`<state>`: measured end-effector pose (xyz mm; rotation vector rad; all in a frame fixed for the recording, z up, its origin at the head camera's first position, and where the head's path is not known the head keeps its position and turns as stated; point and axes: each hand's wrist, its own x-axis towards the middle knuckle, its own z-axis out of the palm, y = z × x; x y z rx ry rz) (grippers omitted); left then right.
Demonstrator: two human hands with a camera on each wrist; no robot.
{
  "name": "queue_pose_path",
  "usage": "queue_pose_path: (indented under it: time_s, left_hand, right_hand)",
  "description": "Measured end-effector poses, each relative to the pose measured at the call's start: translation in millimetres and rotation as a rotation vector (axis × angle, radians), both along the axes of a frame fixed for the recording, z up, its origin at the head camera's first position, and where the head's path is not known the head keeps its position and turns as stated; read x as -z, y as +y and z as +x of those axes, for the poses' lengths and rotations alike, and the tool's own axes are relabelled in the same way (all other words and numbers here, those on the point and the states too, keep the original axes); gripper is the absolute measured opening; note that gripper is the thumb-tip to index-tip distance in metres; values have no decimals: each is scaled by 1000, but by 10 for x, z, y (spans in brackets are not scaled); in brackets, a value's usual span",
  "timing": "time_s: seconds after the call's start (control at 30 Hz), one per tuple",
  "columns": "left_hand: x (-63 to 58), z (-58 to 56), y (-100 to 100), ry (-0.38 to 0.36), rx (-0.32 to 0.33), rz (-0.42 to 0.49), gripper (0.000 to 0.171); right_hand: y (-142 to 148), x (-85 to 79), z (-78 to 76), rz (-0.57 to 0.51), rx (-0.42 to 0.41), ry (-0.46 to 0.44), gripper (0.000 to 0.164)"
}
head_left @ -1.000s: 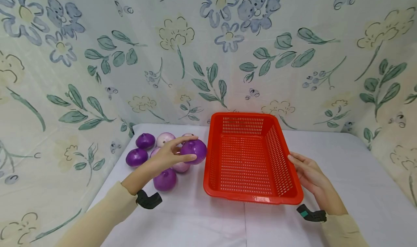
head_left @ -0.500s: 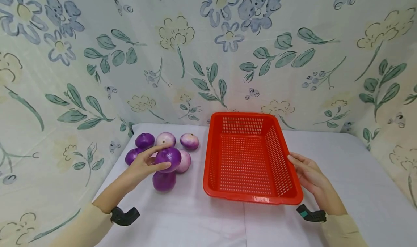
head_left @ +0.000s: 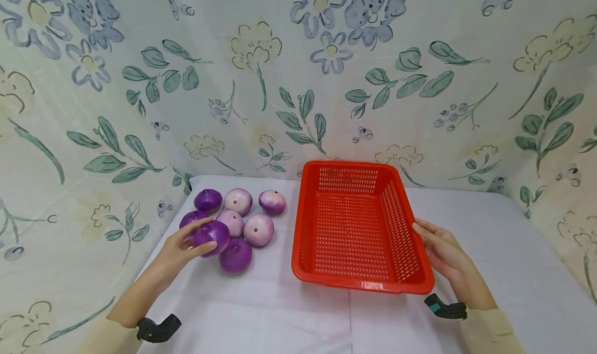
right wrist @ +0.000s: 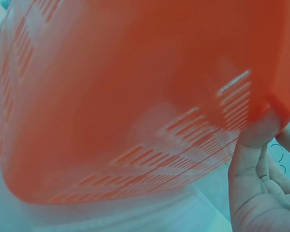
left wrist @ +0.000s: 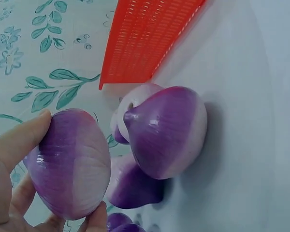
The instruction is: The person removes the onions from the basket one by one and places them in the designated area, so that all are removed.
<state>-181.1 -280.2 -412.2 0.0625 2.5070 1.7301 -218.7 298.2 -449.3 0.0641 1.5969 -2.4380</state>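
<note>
My left hand [head_left: 176,249] grips a purple onion [head_left: 213,237], thumb on the near side and fingers curled over the far side. In the left wrist view the held onion [left wrist: 70,164] shows a purple half and a pale half. It hovers at the left of a group of onions, overlapping a dark purple onion [head_left: 189,217] behind it. Another purple onion [head_left: 236,255] lies just to its right. My right hand [head_left: 444,250] pinches the right rim of a red perforated plastic basket [head_left: 364,285], which holds nothing. In the right wrist view the thumb [right wrist: 263,126] presses on the rim.
Several more onions lie at the table's left: a dark purple onion [head_left: 208,200] at the back and paler onions, such as a pink-white onion [head_left: 258,230] nearer the basket. A white cloth [head_left: 280,317] covers the table. A flowered curtain [head_left: 280,84] hangs behind and at the sides.
My left hand has carried the purple onion leftward, away from beside the basket and over the onions, and lower toward the table. The right hand and the basket have stayed put.
</note>
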Motion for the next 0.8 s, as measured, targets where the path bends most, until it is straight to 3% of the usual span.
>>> queue_pose_path:
  time_s: [0.47, 0.8]
  left_hand:
    - [321, 96, -174, -53, -144, -22, 72]
    - [477, 76, -230, -71, -181, -43, 75]
  right_hand:
    - [9, 11, -5, 8, 13, -14, 18]
    - [10, 7, -1, 0, 11, -12, 18]
